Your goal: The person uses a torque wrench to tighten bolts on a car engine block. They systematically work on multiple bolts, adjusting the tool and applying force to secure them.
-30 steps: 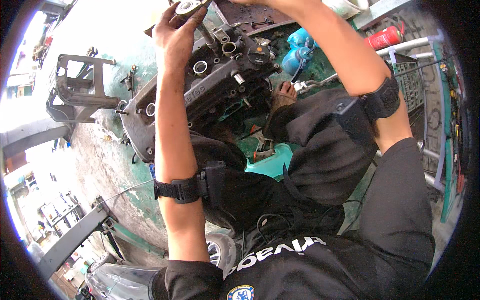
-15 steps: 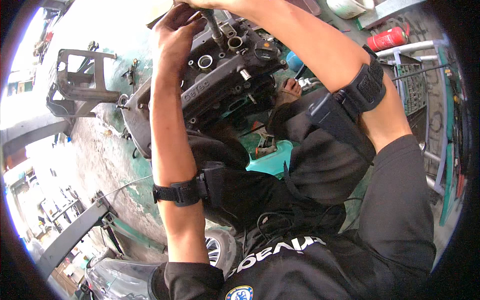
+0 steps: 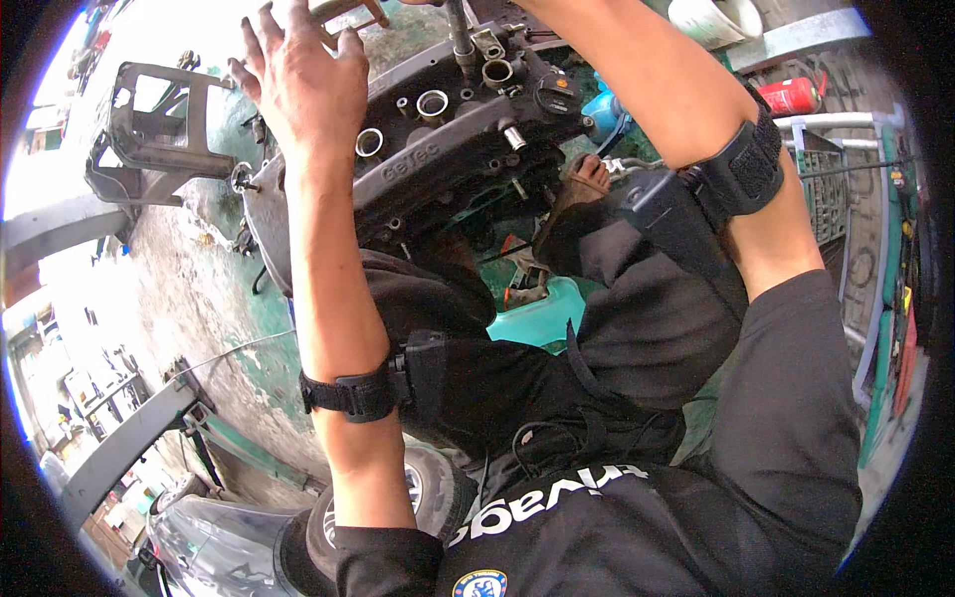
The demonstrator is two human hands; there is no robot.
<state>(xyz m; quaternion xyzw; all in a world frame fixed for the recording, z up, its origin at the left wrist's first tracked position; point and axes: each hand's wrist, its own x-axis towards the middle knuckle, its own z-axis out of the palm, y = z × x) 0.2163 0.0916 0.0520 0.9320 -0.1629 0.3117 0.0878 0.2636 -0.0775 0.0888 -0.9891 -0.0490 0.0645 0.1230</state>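
My left hand is raised with its fingers spread and nothing in them, above the far left part of a dark engine valve cover. Round openings run along the cover, and a black oil filler cap sits at its right end. A metal extension bar stands nearly upright in one of the openings, its upper end beyond the top edge. My right forearm reaches over the right side of the engine toward the bar's top. Only a sliver of my right hand shows at the upper edge; its fingers are hidden.
A grey frame-like stand is at the left. A turquoise plastic piece lies between my legs. To the right are a red fire extinguisher, a white bucket and a blue object. A car wheel shows behind my left arm.
My left hand has come away from the top of the extension bar, moving left and opening its fingers. The bar remains standing in the engine. The view has shifted slightly.
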